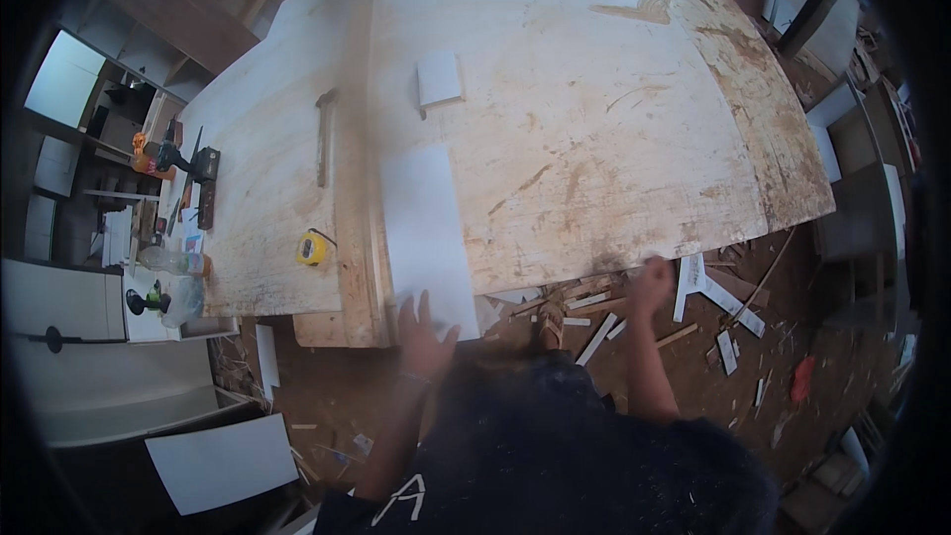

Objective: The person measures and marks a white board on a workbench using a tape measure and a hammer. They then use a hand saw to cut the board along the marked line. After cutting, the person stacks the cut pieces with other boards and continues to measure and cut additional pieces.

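White panel (pixel 426 213) under your left hand (pixel 426 345), near edge of a scuffed worktable (pixel 594 119), cluttered workshop.
Table broad, pale, scratched, brown-stained; a dusty wooden strip (pixel 357 178) runs along the panel's left. Hammer (pixel 323 144) and yellow tape measure (pixel 312 249) left of that; drill (pixel 174 152) farther left. Wood offcuts (pixel 596 339) litter the brown floor (pixel 684 376); pale cabinet (pixel 74 302) at left. Panel is flat, narrow, rectangular, long side pointing away from you, near end by the table's front edge. Your left fingers are spread apart on it. Your right hand (pixel 651 284) is blurred near that edge; can't tell whether its fingers grip anything.
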Tool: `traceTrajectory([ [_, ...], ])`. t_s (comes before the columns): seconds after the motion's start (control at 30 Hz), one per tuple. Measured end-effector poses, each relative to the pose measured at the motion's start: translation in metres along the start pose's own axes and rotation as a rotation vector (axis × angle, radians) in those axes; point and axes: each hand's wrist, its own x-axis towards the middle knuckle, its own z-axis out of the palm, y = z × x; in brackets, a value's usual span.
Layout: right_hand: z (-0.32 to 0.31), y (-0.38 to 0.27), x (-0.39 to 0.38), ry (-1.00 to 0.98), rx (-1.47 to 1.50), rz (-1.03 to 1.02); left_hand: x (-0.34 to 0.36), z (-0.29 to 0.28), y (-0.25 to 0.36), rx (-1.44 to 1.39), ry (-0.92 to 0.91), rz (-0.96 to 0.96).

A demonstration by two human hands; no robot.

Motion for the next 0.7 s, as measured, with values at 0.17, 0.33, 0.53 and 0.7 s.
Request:
traceTrajectory([
  [0.17,-0.092,0.088,0.181,0.375,0.527,0.467,-0.008,0.023,0.060,0.301,-0.348,-0.093],
  [0.33,-0.044,0.039,0.174,-0.015,1.054,0.554,-0.020,0.051,0.036,0.377,-0.223,-0.049],
  [0.53,-0.017,0.049,0.156,-0.101,1.140,0.430,-0.016,0.055,0.048,0.333,-0.151,-0.088],
  [0.7,-0.014,0.030,0.126,-0.047,1.136,0.522,-0.018,0.051,0.052,0.333,-0.177,-0.126],
])
